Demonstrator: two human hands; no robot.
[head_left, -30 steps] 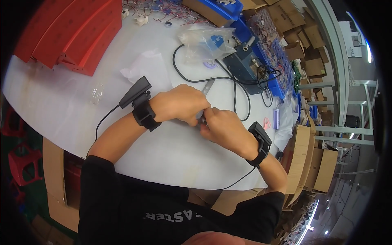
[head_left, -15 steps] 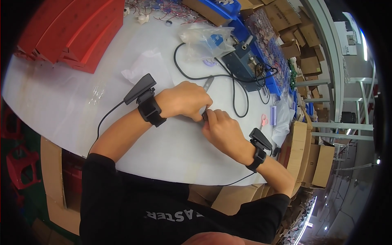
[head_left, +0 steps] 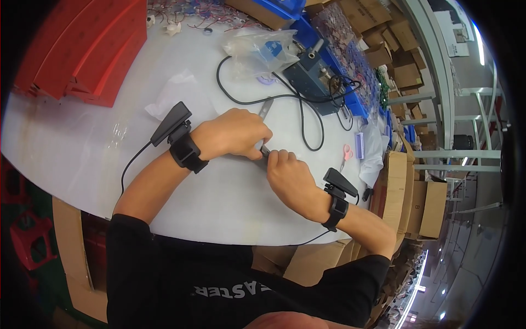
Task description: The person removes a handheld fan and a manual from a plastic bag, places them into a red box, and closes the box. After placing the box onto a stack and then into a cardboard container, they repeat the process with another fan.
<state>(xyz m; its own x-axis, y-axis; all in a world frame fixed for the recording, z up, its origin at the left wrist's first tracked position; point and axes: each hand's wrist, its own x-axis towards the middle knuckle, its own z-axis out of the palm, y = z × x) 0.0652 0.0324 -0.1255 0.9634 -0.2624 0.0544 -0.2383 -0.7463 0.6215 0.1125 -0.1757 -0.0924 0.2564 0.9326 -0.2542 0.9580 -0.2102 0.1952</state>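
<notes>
A: What were the hands doing near the middle of the frame?

B: The left hand (head_left: 236,133) was curled shut, fingers pinched on a slim grey metal tool (head_left: 265,109) whose free end stuck up past the knuckles. The right hand (head_left: 290,178) was closed too, its fingertips pressed against the lower end of that tool, just right of centre on the white table (head_left: 82,153). What small part sat between the fingers, I could not tell. Each wrist wore a black strap with a small black device.

A: And the containers?

B: At the upper centre lay a clear plastic bag (head_left: 257,46) with something blue inside; the rest of its contents were too blurred to make out. Blue bins (head_left: 334,60) ran along the upper right, holding a dark grey boxy device (head_left: 307,82) with a black cable (head_left: 230,93) looping out over the table. Stacked red trays (head_left: 82,49) filled the upper left. Cardboard boxes (head_left: 405,186) stood at the right edge, their insides hidden.

A: Anything loose?

B: Pink-handled scissors (head_left: 345,156) lay to the right.
</notes>
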